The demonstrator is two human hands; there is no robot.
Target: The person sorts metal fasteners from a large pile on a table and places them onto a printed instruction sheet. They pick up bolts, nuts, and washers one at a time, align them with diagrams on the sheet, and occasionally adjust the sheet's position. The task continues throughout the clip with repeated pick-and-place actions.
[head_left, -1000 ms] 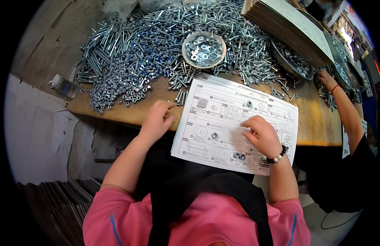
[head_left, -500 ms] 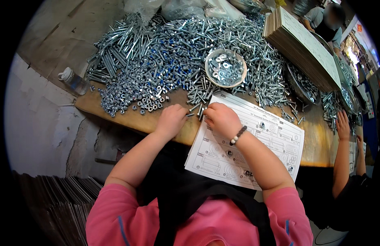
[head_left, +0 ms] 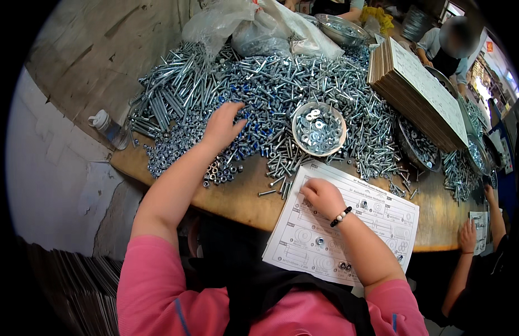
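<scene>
My left hand (head_left: 224,124) reaches over the heap of bolts (head_left: 270,78), thumb and fingers apart, near some blue-marked pieces. Below its forearm lies a pile of hex nuts (head_left: 178,147). My right hand (head_left: 325,197) rests on the upper part of a stack of printed sheets (head_left: 406,224) with line drawings. Its fingers are curled together; whatever they hold is hidden. Several nuts stand on the drawings, including one nut (head_left: 320,241) left of my forearm. Between the hands and the heap sits a round bowl (head_left: 319,153) of washers.
A clear bottle (head_left: 109,130) stands at the wooden table's (head_left: 231,206) left end. Plastic bags (head_left: 259,35) lie behind the heap. To the right are a tall stack of cards (head_left: 424,92) and a metal bowl (head_left: 420,159). A co-worker's hand (head_left: 468,235) is at far right.
My left hand has left the table's front edge and moved up and away over the bolts. My right hand has drawn back onto the sheets. The whole view has shifted slightly.
</scene>
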